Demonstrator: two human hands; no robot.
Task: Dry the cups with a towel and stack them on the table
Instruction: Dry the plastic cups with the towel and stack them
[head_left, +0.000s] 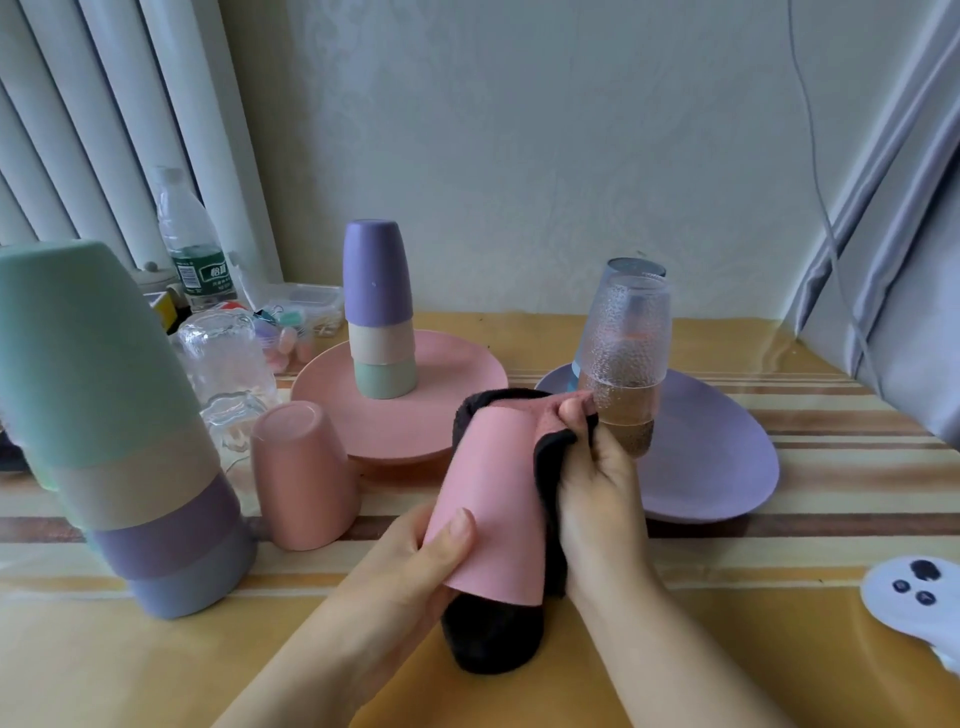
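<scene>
My left hand (415, 561) grips a pink cup (493, 499), held upside down above the table's front middle. A black towel (493, 639) wraps its far side and hangs out below its rim. My right hand (592, 478) pinches the towel against the cup's right side and base. Another pink cup (304, 478) stands upside down on the table to the left. A stack of upturned cups (119, 426), green on top, rises at the near left. A second stack (379, 312), purple on top, stands on a pink plate (457, 415). Stacked textured glasses (623, 353) stand upturned on a purple plate (717, 452).
Clear glass cups (228, 374) sit behind the near-left stack. A water bottle (189, 244) and a plastic box of small items (306, 312) crowd the back left by the curtain. A white controller (919, 597) lies at the right front. A grey curtain hangs at the right.
</scene>
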